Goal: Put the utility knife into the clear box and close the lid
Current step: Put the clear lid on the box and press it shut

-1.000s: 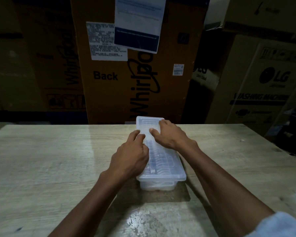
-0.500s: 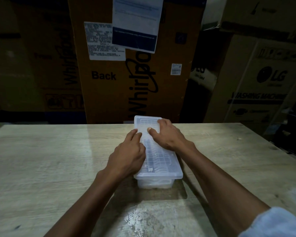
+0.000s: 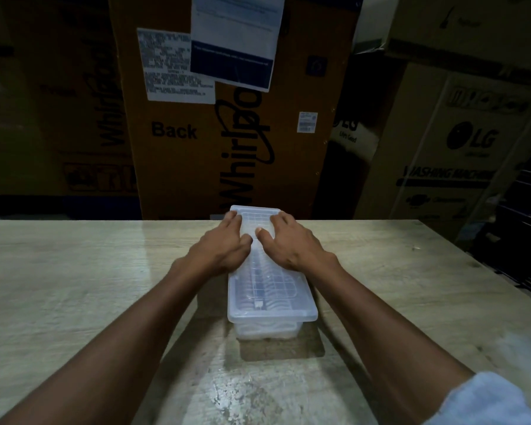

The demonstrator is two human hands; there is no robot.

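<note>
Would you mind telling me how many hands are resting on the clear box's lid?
2: the left hand on the lid's far left, the right hand on its far right.

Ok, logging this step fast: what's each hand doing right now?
Left hand: open, fingers spread, pressing on the lid of the clear box.
Right hand: open, pressing on the lid too, holding nothing.
</note>
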